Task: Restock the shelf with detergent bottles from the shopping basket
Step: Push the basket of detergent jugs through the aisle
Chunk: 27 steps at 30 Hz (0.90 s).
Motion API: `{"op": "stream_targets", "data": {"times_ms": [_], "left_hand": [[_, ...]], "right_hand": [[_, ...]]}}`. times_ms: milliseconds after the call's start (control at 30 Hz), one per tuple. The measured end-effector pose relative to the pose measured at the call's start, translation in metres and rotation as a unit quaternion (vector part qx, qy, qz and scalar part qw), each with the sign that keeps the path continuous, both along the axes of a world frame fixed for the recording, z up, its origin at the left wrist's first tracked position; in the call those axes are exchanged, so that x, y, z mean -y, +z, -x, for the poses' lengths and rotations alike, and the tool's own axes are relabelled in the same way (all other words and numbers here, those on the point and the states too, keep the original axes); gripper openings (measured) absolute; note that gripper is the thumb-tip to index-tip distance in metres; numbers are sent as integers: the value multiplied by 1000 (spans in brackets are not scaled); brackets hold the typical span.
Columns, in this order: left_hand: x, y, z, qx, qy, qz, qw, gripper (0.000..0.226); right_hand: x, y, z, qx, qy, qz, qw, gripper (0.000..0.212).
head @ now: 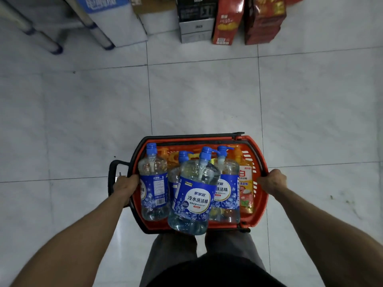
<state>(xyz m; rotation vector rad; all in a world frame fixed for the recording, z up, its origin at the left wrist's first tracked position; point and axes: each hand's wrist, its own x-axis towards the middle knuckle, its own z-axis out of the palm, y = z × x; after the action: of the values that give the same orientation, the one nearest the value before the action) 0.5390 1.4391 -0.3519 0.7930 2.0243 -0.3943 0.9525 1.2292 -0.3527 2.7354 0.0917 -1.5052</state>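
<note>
Head view, looking straight down: a red basket [256, 149] is held above white floor tiles [196, 96], in front of the person's legs. The left hand [126, 183] grips its left rim and the right hand [272, 180] grips its right rim. On both hands the fingertips curl out of sight over the edge. A black handle [113, 175] juts out at the left, partly behind the left hand.

Clear bottles with blue labels and blue pump caps crowd the basket. The front bottle [194, 197] leans toward the camera and hides much of the bottle behind it [175, 179]. Another bottle [153, 183] stands at the left and one more [227, 183] to the right. A yellow bottle [246, 189] is pressed against the right wall, and orange pump tops [163, 152] show at the back, their bodies hidden.

Along the top edge, blurred and cut off, stand red boxes [228, 19], a black and white box [195, 17] and metal legs [44, 39]. What the legs carry is out of frame.
</note>
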Motion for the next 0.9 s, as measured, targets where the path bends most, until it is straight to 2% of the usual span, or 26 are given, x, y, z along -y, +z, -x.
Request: {"op": "stream_targets", "data": {"times_ms": [333, 500, 633, 733, 900], "left_hand": [[4, 65, -12, -18, -103, -26, 994, 46], [-7, 71, -20, -4, -163, -30, 986, 52], [-16, 65, -29, 21, -204, -32, 978, 48], [-25, 55, -34, 38, -250, -29, 967, 52], [-22, 91, -80, 58, -352, -38, 933, 50]], "right_hand": [[41, 56, 3, -10, -30, -23, 999, 28], [69, 87, 10, -4, -80, -52, 995, 31], [93, 103, 21, 12, -119, -62, 991, 35], [116, 114, 39, 23, -158, -63, 985, 37], [174, 135, 99, 50, -260, -57, 963, 36]]}}
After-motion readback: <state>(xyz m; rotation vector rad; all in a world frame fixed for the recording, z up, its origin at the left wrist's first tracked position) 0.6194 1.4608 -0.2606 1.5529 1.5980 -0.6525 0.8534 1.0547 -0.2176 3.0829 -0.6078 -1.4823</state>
